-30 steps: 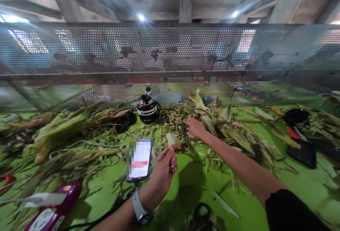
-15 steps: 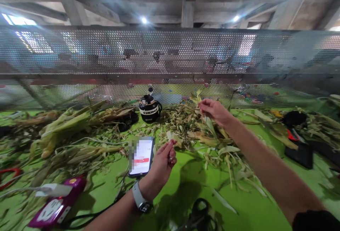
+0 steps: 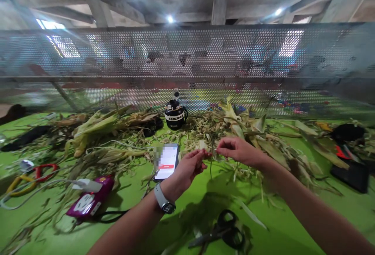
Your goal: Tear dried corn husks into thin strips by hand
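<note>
1. The left hand (image 3: 187,168) has its thumb and fingers pinched on a pale husk piece (image 3: 202,145), which stands up past the fingertips. A grip that close to the edge probably keeps most of the piece exposed.
2. The right hand (image 3: 241,151) comes in from the other side, thumb and forefinger nearly together, just beside the left fingertips. Whether anything is between them is too small to tell. Bringing both hands together likely suits fine fingertip work.
3. Below the hands, black scissors (image 3: 216,234) lie flat on the green bench (image 3: 131,196), handles to the right, presumably within easy reach.
4. By the left wrist, a phone (image 3: 166,169) lies face up and lit, perhaps so that its screen can be glanced at.
5. Farther left, a white plug (image 3: 89,185) sits on a purple power unit (image 3: 101,195), likely set aside to leave the middle free.
6. Beyond the hands, the right husk heap (image 3: 225,124) and left husk heap (image 3: 102,130) flank an upright black mug (image 3: 175,118), near the perforated screen (image 3: 193,54); loose material seems kept to the back and sides.
</note>
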Action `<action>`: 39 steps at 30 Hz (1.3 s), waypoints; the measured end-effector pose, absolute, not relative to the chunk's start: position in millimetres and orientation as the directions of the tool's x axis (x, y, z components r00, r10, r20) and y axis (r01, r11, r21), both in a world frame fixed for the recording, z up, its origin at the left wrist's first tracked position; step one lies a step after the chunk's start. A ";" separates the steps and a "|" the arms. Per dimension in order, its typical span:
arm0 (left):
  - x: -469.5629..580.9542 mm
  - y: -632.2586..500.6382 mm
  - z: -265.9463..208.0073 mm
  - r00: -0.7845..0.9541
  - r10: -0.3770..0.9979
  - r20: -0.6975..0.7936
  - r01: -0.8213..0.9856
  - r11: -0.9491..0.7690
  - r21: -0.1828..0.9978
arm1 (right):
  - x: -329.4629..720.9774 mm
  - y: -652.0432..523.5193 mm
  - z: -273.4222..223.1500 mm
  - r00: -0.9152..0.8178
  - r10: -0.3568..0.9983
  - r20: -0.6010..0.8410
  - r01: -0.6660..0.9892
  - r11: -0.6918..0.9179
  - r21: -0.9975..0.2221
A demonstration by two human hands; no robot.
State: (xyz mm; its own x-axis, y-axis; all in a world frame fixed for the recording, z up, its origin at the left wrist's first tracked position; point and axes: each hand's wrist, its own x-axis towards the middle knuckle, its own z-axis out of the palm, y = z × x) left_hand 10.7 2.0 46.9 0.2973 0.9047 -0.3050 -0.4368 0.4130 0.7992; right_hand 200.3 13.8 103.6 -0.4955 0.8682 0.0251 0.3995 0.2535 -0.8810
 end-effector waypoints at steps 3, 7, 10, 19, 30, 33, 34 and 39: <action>9.9 0.5 45.6 0.413 0.836 -0.361 -0.340 0.509 0.791 | 203.5 15.3 95.8 -0.462 0.886 0.029 0.408 0.242 -0.880; 7.9 0.0 45.4 0.515 0.768 -0.382 -0.237 0.555 0.797 | 213.5 18.3 86.9 -0.387 0.922 0.004 0.419 0.180 -0.890; 5.4 0.4 46.6 0.528 0.754 -0.392 -0.191 0.555 0.810 | 222.1 19.5 80.5 -0.369 0.929 -0.020 0.407 0.142 -0.902; 5.9 1.9 44.2 0.538 0.754 -0.378 -0.076 0.490 0.869 | 225.5 15.9 74.3 -0.450 0.852 -0.267 0.310 -0.131 -0.942; 2.5 -0.8 50.3 0.602 0.732 -0.318 0.022 0.383 0.923 | 179.7 -12.9 37.2 -0.585 0.645 -0.491 -0.149 -0.681 -0.717; -1.8 3.3 50.3 0.614 0.713 -0.338 0.059 0.386 0.921 | 172.4 -16.1 32.2 -0.472 0.718 -0.512 -0.262 -0.669 -0.696; -3.0 4.3 50.0 0.619 0.708 -0.340 0.068 0.383 0.921 | 170.9 -16.4 31.2 -0.432 0.740 -0.516 -0.296 -0.657 -0.694; -4.3 5.4 45.6 0.653 0.673 -0.347 0.105 0.374 0.922 | 168.7 -14.5 26.5 -0.300 0.798 -0.523 -0.454 -0.601 -0.657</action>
